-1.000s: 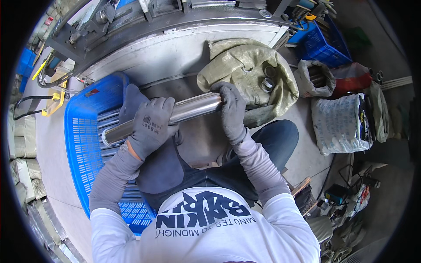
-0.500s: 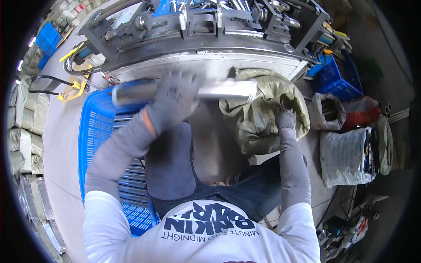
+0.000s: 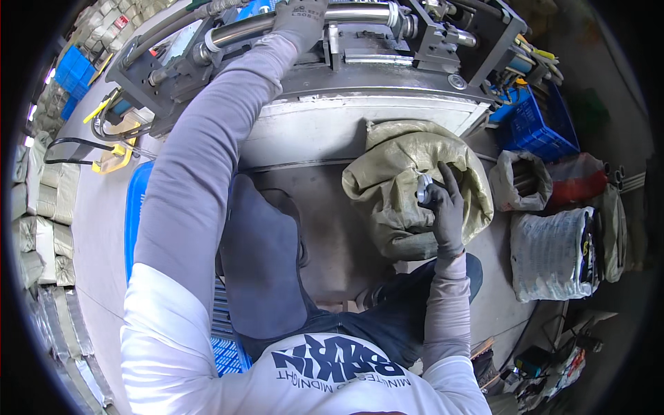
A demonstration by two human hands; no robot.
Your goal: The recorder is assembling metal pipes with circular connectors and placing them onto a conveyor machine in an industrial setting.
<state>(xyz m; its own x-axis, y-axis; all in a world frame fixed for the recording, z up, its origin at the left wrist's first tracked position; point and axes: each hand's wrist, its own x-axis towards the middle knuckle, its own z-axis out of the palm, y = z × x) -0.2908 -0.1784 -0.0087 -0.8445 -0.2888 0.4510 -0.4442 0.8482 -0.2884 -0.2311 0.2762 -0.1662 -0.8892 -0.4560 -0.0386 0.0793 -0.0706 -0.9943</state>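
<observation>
My left hand (image 3: 299, 25), in a grey glove, is closed over a long shiny metal tube (image 3: 360, 13). The tube lies level between the two end fittings of a dark metal machine (image 3: 290, 81), with a white ring at each of its ends. Lower down on the right, my gloved right hand (image 3: 448, 211) pinches a small silvery metal ring (image 3: 423, 188) between thumb and fingers. That hand is over the mouth of an olive woven sack (image 3: 394, 183), whose contents are mostly hidden.
A blue crate (image 3: 220, 349) with metal tubes stands beside my left leg, partly covered by my arm. To the right are a blue bin (image 3: 543, 128), an open white sack (image 3: 520, 183) and a white woven bundle (image 3: 553, 256). A yellow-and-black pedal (image 3: 114, 155) sits left of the machine.
My left hand has carried the tube up and forward from above the blue crate onto the machine. My right hand has come out of the sack with the small metal ring.
</observation>
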